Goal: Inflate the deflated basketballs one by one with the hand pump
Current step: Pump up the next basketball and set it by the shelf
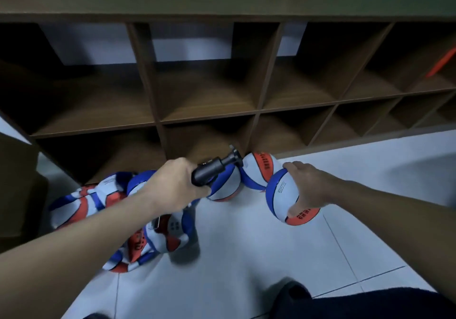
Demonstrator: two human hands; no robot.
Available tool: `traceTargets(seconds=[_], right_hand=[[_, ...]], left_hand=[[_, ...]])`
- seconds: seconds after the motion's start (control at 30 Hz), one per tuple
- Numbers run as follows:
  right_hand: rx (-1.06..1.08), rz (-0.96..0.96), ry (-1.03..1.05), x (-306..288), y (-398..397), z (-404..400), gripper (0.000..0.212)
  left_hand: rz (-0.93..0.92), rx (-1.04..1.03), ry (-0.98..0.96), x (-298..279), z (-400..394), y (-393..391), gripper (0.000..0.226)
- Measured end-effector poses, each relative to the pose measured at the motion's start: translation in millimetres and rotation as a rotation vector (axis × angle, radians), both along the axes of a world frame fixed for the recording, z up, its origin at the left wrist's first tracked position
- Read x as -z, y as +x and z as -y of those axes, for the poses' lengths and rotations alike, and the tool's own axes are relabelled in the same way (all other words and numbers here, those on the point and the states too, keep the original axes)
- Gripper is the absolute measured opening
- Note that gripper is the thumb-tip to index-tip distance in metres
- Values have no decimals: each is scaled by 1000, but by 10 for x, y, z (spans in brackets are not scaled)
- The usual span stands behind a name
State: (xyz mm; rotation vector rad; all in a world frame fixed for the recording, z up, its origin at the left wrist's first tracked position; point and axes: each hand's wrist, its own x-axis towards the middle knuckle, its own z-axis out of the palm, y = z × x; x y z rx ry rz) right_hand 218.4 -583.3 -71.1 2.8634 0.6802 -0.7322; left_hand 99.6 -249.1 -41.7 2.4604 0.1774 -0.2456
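Black plastic pump [212, 170] sits gripped in the left hand [172, 185]; right hand [308, 187] cups a round, glossy ball [283, 195].

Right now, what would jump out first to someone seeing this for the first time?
Two bare arms reaching forward: the left hand grips a black hand pump, while the right hand holds a round red, white and blue basketball above the pale tiled floor. Low left lies a crumpled heap of deflated basketballs before the brown cubby shelf.
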Motion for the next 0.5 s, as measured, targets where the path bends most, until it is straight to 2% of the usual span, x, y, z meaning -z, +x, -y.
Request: traceTargets(seconds=[0.17,0.37,0.5], right_hand=[[129,196,-23,675,514,529,143],[185,354,20,1341,1279,752,143],[157,381,36,1671,1697,725,145]], left_hand=[[-50,-87,-172,346,378,357,38],[-142,-86,-174,663,703,760,40],[-152,-72,-150,748,844,917,38]])
